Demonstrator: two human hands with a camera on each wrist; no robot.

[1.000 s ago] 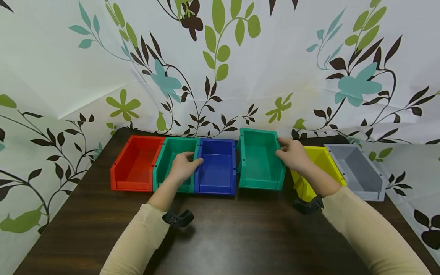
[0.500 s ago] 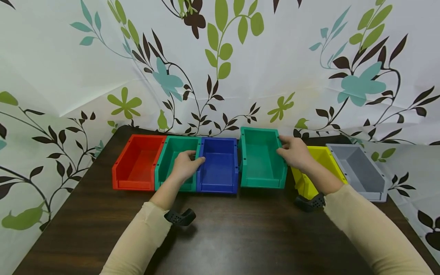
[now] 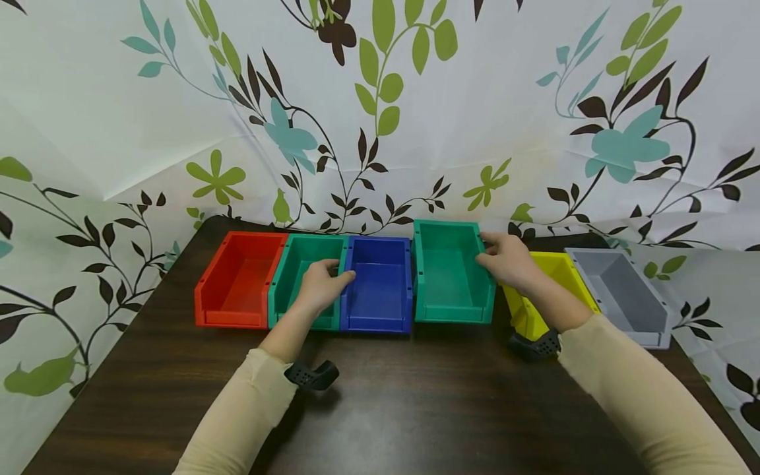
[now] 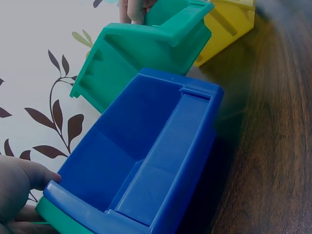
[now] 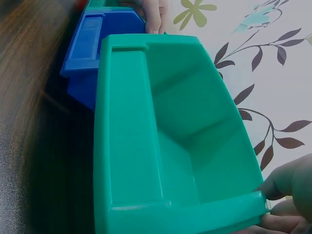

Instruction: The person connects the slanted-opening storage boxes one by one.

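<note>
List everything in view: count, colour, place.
Red open plastic bin: 1, red, leftmost
Green open plastic bins: 2, green, second, fourth
Blue open plastic bin: 1, blue, third
Yellow open plastic bin: 1, yellow, fifth
Grey open plastic bin: 1, grey, rightmost
Wood-grain table: 1, brown, beneath
Leaf-print sheet: 1, white, behind
Wristbands: 2, black, wrists
Sleeves: 2, cream, forearms
Left hand: 1, bare, on blue bin's rim
Right hand: 1, bare, gripping fourth bin's rim

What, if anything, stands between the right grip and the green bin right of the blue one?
Nothing visible: the right grip pinches the green bin directly by its rim. The yellow bin stands farther right, not between.
</note>
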